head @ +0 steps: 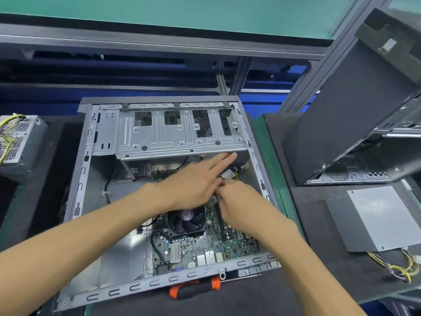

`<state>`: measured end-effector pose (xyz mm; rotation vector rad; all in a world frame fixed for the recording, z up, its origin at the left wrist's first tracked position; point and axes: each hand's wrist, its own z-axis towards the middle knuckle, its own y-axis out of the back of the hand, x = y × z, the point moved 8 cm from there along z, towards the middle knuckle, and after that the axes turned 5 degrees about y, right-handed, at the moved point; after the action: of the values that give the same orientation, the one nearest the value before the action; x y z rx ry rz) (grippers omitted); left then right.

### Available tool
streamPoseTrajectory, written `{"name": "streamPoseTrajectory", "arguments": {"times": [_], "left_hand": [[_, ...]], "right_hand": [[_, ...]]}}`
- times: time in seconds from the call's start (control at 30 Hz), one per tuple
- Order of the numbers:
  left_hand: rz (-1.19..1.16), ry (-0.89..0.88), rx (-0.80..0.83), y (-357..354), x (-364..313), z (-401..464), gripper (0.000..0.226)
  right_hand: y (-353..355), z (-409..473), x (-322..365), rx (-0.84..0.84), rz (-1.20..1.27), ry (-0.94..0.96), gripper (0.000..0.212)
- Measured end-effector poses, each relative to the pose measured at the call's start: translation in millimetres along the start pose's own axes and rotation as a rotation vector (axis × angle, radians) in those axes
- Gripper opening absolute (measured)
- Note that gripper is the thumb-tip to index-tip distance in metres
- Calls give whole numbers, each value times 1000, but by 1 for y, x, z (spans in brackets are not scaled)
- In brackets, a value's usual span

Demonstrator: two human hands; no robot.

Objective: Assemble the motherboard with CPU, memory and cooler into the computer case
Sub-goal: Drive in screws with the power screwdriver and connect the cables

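From the head camera I count two hands, both reaching into one open case (82, 169) that lies flat in front of me. My left hand (196, 185) is flat, its fingers straight and pressed together, with the tips reaching under the edge of the drive cage (177, 135). My right hand (241, 201) sits just beside it, touching it at the knuckles, with its fingers curled down. It seems to pinch something small at the cables (232, 172) just past its fingertips, but I cannot tell exactly what.

The board (205, 245) lies inside the case, beneath both hands and nearer to me than them. One cooler (189, 221) with its fan sits on the board just under my left wrist. The memory slots (224, 231) run along the board directly below my right hand, partly hidden by it. I cannot count the sticks.

One screwdriver (196, 289) with an orange and black handle lies outside the case rim, under my right forearm.

I count two power supplies: one (16, 142) well off to the left of my left hand, the other (376, 220) to the right of my right hand, with yellow and black wires trailing from it. A second case (346, 124) stands tilted beyond that supply.
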<state>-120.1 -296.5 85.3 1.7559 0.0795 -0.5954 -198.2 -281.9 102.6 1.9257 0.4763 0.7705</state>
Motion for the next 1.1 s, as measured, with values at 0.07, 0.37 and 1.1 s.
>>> {"name": "streamPoseTrajectory", "arguments": {"times": [0.07,0.37,1.1], "left_hand": [[23,-27,6,-4,-4,13,61],[29,26,46,-15,5,63,52],[-337,429,-259,-14,24,46,16]], "right_hand": [[13,-11,-5,-40,33,-10,36],[53,-39,-27,-345,155,-19,29],[49,-51,-64,-832,300,-149,22]]}}
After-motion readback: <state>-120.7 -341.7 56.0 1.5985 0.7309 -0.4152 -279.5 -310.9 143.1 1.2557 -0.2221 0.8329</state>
